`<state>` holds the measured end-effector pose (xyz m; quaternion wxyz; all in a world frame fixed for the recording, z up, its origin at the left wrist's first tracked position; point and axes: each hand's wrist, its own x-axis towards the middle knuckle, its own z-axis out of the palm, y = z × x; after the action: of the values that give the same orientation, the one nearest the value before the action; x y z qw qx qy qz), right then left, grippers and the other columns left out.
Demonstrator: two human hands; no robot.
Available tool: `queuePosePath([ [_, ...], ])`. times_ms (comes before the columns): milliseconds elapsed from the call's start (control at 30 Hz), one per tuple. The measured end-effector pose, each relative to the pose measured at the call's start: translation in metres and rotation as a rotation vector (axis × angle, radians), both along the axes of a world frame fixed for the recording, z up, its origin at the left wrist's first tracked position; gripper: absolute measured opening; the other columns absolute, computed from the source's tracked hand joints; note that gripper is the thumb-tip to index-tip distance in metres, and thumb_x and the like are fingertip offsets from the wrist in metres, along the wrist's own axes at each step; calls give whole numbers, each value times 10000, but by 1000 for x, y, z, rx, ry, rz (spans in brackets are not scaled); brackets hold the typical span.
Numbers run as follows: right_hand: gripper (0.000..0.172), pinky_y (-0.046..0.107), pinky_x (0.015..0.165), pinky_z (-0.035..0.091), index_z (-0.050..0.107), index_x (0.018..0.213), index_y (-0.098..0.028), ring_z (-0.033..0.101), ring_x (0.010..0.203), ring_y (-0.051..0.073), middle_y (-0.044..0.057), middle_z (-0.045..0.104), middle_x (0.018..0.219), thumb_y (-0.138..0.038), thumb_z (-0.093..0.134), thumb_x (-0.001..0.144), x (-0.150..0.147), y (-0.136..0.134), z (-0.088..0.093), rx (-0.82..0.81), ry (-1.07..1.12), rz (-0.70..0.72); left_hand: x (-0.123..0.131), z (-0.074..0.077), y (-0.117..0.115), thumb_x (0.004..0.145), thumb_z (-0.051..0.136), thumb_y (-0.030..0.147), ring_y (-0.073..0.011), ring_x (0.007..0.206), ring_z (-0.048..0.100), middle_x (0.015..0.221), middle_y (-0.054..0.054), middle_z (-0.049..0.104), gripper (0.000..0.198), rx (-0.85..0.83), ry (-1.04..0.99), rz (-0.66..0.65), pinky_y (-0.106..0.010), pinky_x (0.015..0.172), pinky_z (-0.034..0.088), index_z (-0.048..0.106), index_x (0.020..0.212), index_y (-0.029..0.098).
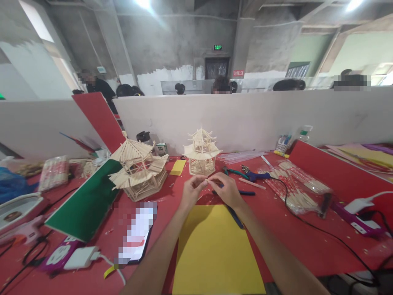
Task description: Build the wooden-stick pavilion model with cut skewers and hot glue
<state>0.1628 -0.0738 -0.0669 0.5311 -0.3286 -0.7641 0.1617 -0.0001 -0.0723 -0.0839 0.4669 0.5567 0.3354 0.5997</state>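
Note:
My left hand and my right hand meet at the fingertips, both pinched closed around something small and pale that I cannot make out. They hover over the far edge of a yellow sheet. Just behind them stands a small tiered pavilion model of pale wooden sticks. A larger stick pavilion sits to the left. Beside and partly beneath my right hand lie blue-handled pliers, partly hidden by the hand and forearm. Green-handled pliers rest farther right.
A phone lies left of the yellow sheet, near a green board. Packs of wooden sticks, a blue glue gun and its black cable occupy the right. A white partition closes the back; people's heads show beyond it.

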Motion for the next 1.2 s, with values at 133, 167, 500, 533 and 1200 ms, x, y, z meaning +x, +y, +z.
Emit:
queuePosePath([
  [133, 97, 302, 763, 497, 694, 907, -228, 643, 835, 191, 43, 700, 890, -277, 610, 904, 1, 1, 0, 37, -2, 33, -2, 1, -1, 744, 750, 297, -138, 720, 612, 795, -29, 700, 177, 49, 51, 35, -241, 697, 484, 731, 855, 160],
  [167, 95, 303, 766, 497, 698, 902, -229, 644, 833, 190, 41, 700, 885, -270, 613, 903, 1, 2, 0, 44, 0, 41, -3, 0, 0, 748, 747, 294, -137, 720, 610, 793, -29, 698, 164, 63, 56, 38, -239, 694, 483, 731, 840, 160],
  [500, 65, 284, 737, 489, 695, 894, -232, 646, 807, 179, 27, 701, 863, -251, 633, 891, 0, -2, 3, 43, 9, 35, -1, -6, 1, 808, 698, 324, -142, 750, 612, 828, -31, 665, 165, 161, 50, 23, -248, 711, 495, 671, 857, 169],
  [533, 67, 283, 735, 488, 692, 906, -233, 646, 812, 179, 28, 702, 874, -251, 629, 893, 0, -2, 4, 41, 0, 31, -1, -6, 1, 817, 689, 333, -144, 761, 614, 842, -33, 663, 173, 161, 45, 20, -250, 718, 498, 660, 867, 171],
  [1200, 84, 270, 716, 477, 658, 911, -226, 627, 799, 167, 35, 680, 887, -237, 574, 911, 0, -6, 7, 66, -75, 54, -3, -4, -1, 756, 742, 290, -132, 746, 608, 847, -24, 660, 178, 93, -26, -25, -253, 723, 503, 655, 856, 171],
])
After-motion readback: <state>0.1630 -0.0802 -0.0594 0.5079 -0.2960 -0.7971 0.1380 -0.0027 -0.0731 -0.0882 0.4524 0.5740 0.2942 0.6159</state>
